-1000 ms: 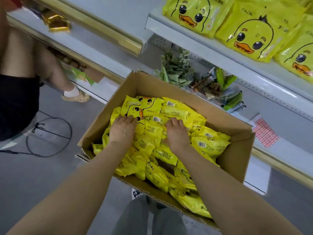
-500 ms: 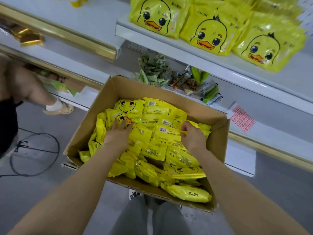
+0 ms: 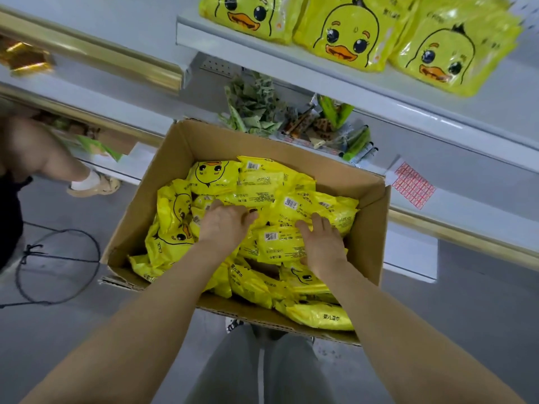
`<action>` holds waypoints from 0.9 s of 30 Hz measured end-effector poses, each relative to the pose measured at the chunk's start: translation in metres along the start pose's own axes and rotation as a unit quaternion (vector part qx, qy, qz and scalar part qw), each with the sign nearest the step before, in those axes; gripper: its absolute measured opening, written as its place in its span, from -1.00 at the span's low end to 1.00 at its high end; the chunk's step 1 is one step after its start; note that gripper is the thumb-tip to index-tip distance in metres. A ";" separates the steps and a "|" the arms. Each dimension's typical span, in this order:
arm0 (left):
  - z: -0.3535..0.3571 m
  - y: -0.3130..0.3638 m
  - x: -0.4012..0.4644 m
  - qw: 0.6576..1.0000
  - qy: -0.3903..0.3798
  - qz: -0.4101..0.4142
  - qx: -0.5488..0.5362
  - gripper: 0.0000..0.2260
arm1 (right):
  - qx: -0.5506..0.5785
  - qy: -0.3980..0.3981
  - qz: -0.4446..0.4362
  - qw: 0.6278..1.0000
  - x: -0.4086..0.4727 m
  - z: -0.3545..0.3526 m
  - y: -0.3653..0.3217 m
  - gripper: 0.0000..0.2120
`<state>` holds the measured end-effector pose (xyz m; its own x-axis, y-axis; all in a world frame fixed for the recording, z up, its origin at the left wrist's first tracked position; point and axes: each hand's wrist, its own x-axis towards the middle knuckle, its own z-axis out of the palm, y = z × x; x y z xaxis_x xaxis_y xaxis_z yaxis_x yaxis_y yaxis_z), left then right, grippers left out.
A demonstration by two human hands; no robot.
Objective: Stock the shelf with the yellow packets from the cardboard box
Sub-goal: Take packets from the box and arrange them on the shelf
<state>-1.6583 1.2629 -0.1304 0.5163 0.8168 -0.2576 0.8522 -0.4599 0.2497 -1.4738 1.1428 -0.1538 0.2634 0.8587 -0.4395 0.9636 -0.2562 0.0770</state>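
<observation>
Yellow packets (image 3: 256, 188) beneath both hands (image 3: 223, 223)

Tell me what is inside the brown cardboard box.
The brown cardboard box holds a loose heap of yellow duck-print packets. The left hand and right hand rest on the heap. The packets cover the box floor and any lower layers.
</observation>
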 end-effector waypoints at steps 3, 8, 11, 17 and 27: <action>0.009 0.005 0.002 0.996 -0.073 -0.026 -0.050 -0.58 | 0.095 0.029 0.021 0.995 0.009 -0.019 0.007 -0.59; 0.021 -0.013 0.013 0.984 -0.178 -0.022 -0.019 -0.29 | 0.166 0.052 0.042 0.984 0.032 -0.031 0.025 -0.39; 0.019 -0.016 0.020 0.980 -0.164 -0.004 0.112 -0.26 | 0.161 -0.041 0.055 0.984 0.039 -0.030 0.020 -0.17; 0.012 -0.015 0.020 0.991 -0.126 -0.031 0.009 -0.45 | 0.198 0.124 0.022 0.972 0.032 -0.031 0.019 -0.72; 0.021 -0.012 0.020 0.982 -0.145 -0.057 -0.108 -0.60 | 0.226 -0.001 0.050 0.973 0.020 -0.019 0.038 -0.71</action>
<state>-1.6570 1.2774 -0.1577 0.4482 0.7111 -0.5417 0.8838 -0.2614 0.3880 -1.4311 1.1590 -0.1428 0.3537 0.8186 -0.4526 0.8144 -0.5075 -0.2814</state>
